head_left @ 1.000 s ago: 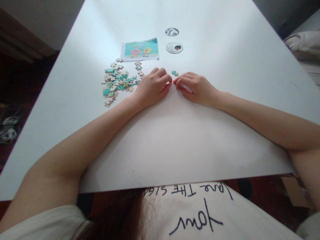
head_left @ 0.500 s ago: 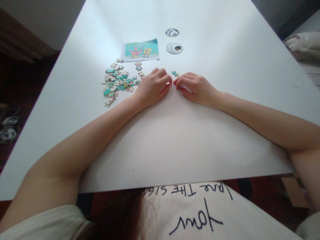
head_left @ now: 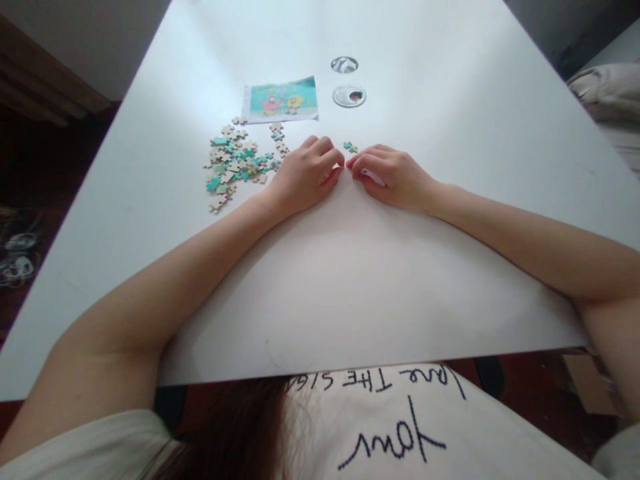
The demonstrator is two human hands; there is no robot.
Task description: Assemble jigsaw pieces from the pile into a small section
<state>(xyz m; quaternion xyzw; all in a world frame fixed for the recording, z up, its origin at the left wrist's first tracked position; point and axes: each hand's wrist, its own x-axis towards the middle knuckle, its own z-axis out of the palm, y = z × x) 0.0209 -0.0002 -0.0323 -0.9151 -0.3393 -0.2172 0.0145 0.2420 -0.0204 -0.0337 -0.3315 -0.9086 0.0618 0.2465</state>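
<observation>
My left hand (head_left: 314, 170) rests on the white table with its fingers curled and thumb and fingertips close together. Facing it, my right hand (head_left: 387, 175) is curled in a similar pinch, the fingertips of both almost meeting. Whatever the fingertips hold, if anything, is too small or hidden to make out. Just beyond them lie a few joined teal jigsaw pieces (head_left: 350, 147). Left of my left hand spreads a pile of loose jigsaw pieces (head_left: 235, 160), some teal side up, others showing pale backs. A short column of pieces (head_left: 278, 137) stands between the pile and my left hand.
A cartoon picture sheet (head_left: 283, 100) lies behind the pile. Two round items are set in the table farther back, a silvery disc (head_left: 345, 97) and another disc (head_left: 345, 65). The white table (head_left: 360, 287) has its front edge close to my body.
</observation>
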